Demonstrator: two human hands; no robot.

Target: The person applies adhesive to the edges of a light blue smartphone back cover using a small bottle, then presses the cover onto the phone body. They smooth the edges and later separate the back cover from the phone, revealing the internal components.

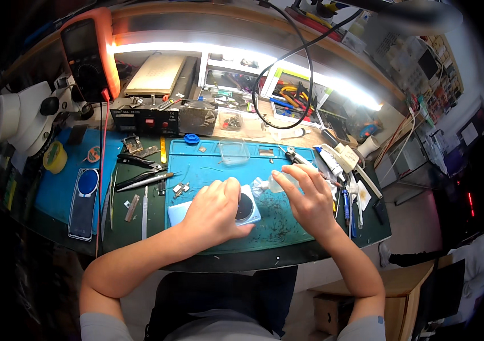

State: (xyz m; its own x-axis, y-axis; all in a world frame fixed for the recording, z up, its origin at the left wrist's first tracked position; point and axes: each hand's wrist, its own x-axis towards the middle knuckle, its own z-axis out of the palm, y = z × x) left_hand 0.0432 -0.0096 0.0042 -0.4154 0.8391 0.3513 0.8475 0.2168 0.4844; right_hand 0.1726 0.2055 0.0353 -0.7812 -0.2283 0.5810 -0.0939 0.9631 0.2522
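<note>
A pale blue phone [180, 213] with a round black camera ring [245, 207] lies back-up on the blue work mat [208, 165]. My left hand [215, 213] presses down on it, fingers curled over its middle. My right hand [309, 196] holds a small clear squeeze bottle [273, 183], its nozzle pointing left toward the phone's camera end. Dark specks litter the green mat [279, 227] in front of the phone.
Tweezers and pliers [140, 170] lie left of the mat, with a second phone [84, 202] further left. A microscope [20, 116] and an orange multimeter [90, 54] stand at the back left. Tubes, brushes and pens [344, 176] crowd the right side. A clear dish [233, 152] sits behind.
</note>
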